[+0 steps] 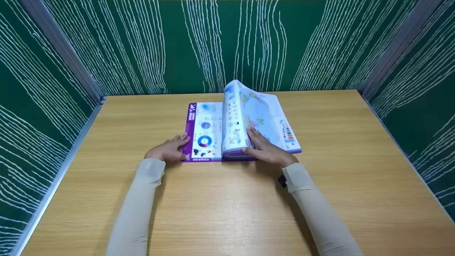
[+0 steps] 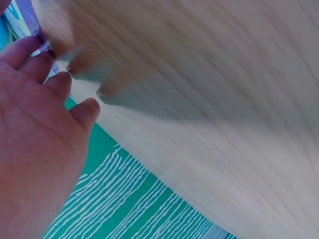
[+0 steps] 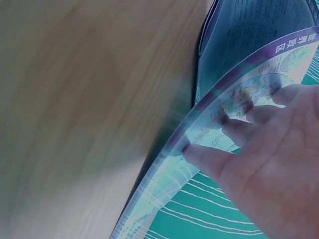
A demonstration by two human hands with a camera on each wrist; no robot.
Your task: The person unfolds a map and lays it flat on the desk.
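Note:
An atlas-like book (image 1: 208, 117) with a purple border lies spread on the table, printed with charts on its left page and a map on its right. One sheet (image 1: 233, 121) arches up near the middle. My left hand (image 1: 169, 148) rests at the book's left edge, fingertips on the purple margin; the left wrist view shows this hand (image 2: 42, 114) with fingers extended. On the map side my right hand (image 1: 266, 149) presses the page beside the raised sheet with spread fingers. In the right wrist view its fingers (image 3: 239, 130) lie fairly straight across the map page (image 3: 174, 172).
A wooden table (image 1: 227, 213) carries the book. Green walls (image 1: 192, 46) with white wavy lines enclose it at the back and sides, with grey metal posts (image 1: 64, 49) in the corners. Something small and black (image 1: 282, 180) sits at the right wrist.

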